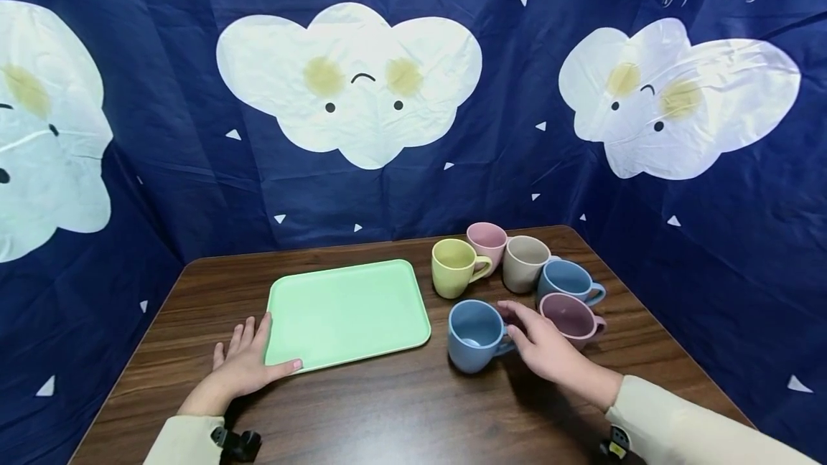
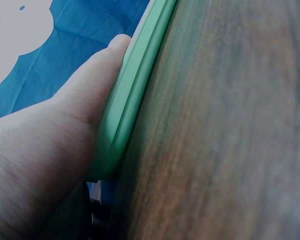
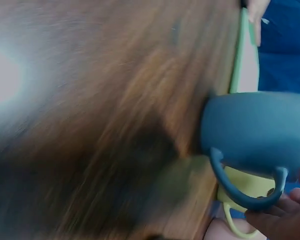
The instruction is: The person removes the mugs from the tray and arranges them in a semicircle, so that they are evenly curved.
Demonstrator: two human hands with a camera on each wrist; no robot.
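In the head view my left hand (image 1: 242,367) lies spread at the near left corner of a light green tray (image 1: 349,314). Its thumb rests along the tray's near rim, and the straight fingers lie by the left side. The left wrist view shows that thumb against the tray edge (image 2: 127,95). Farther right, my right hand (image 1: 543,343) is at the handle of a blue mug (image 1: 474,339), which stands upright. Thumb and index finger are apart on either side of the handle (image 3: 245,197); no finger passes through it in the right wrist view.
Behind the blue mug stand a yellow mug (image 1: 449,275), a pink mug (image 1: 486,237) and a beige mug (image 1: 522,268). A second blue mug (image 1: 565,280) and a mauve mug (image 1: 571,318) stand beyond my right hand. A dark blue curtain (image 1: 388,199) surrounds the wooden table (image 1: 362,415).
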